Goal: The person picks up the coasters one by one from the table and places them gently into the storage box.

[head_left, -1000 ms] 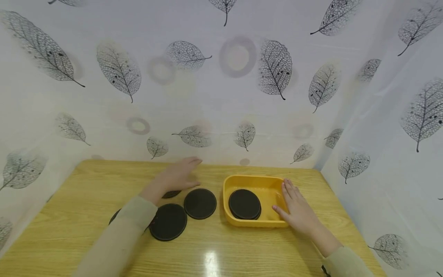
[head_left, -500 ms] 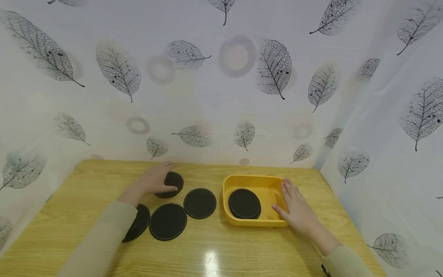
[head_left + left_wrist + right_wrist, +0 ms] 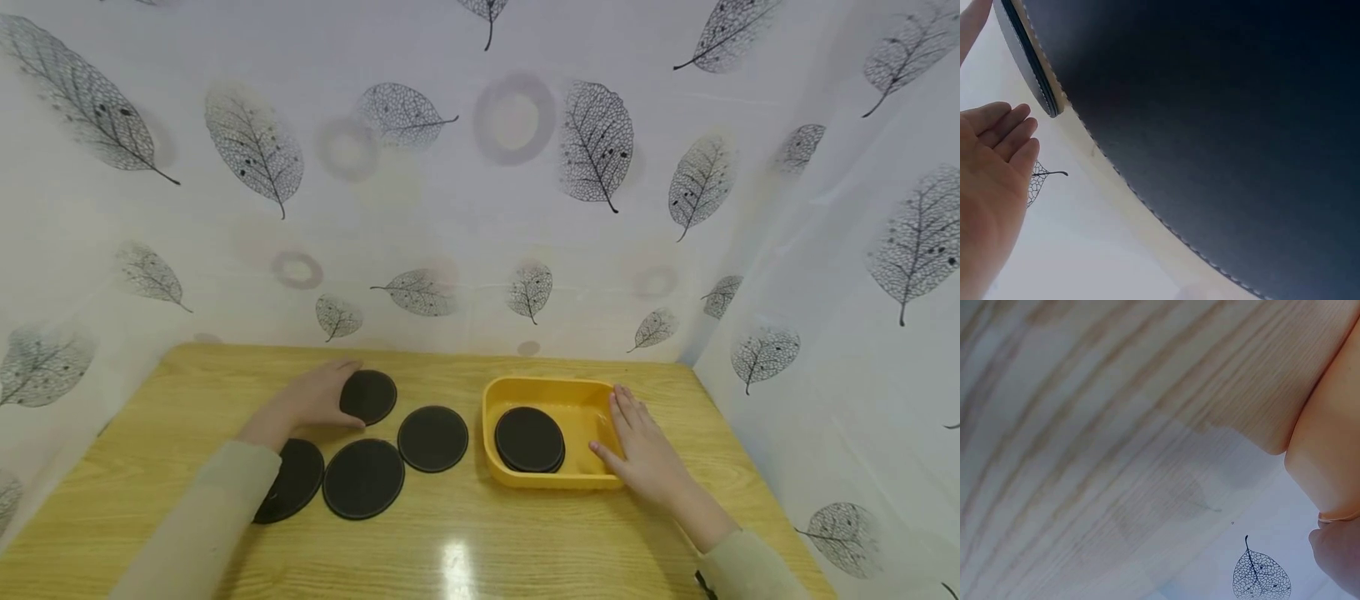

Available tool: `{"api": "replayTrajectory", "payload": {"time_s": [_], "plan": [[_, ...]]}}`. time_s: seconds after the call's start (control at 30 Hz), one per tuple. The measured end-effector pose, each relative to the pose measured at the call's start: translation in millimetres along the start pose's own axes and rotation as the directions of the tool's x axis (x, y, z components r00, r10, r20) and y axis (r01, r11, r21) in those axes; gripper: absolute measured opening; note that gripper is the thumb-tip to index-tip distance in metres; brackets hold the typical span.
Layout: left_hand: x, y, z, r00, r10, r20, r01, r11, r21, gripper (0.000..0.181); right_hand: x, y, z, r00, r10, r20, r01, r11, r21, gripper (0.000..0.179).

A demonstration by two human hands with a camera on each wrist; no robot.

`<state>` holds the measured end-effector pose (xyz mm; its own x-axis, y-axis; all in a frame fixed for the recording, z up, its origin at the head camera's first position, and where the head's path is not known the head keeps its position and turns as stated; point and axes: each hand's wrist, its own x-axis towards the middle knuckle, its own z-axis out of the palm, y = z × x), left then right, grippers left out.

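My left hand (image 3: 311,404) is at the left edge of the far black round coaster (image 3: 371,397), with thumb and fingers spread about it. The left wrist view shows a gap between the fingers (image 3: 1007,131) and the coaster edge beside them; a large stitched coaster (image 3: 1210,125) fills most of that view. My right hand (image 3: 643,450) rests straight-fingered on the right end of a yellow tray (image 3: 555,482), thumb over its inside. A fingertip (image 3: 1338,556) shows at the tray rim in the right wrist view. Stacked black coasters (image 3: 529,438) lie in the tray's left half.
Nearer on the wooden table (image 3: 465,533) lie more black coasters: one (image 3: 432,438) left of the tray, one (image 3: 363,479) in front, and one (image 3: 300,479) partly behind the left sleeve. A leaf-patterned curtain (image 3: 480,208) borders the back and right.
My left hand has moved left and down, from above the far coaster to its left edge, uncovering more of it. The right hand and tray stay in place.
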<state>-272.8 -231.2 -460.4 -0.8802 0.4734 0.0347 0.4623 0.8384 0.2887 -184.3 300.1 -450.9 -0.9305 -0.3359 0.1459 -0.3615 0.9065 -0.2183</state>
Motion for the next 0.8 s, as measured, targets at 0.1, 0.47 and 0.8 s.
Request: {"api": "replayTrajectory", "payload": {"time_s": [0.1,0.47,0.8], "plan": [[-0.7,-0.5,-0.7,1.0,-0.01,0.017,0.01,1.0,-0.01,0.117,0.7,0.0,-0.1,1.0,-0.002,-0.005,0.002,1.0,-0.001,0.088],[-0.6,-1.5,2.4,0.998,-0.028,0.056,0.031,0.998,-0.063,0.114,0.7,-0.5,-0.5,1.0,-0.004,-0.004,0.004,1.0,-0.005,0.088],[0.4,-2.8,3.4,0.998,-0.037,0.05,0.042,0.994,-0.098,0.108,0.5,-2.0,-1.8,1.0,-0.002,0.0,0.002,1.0,0.008,0.088]]}}
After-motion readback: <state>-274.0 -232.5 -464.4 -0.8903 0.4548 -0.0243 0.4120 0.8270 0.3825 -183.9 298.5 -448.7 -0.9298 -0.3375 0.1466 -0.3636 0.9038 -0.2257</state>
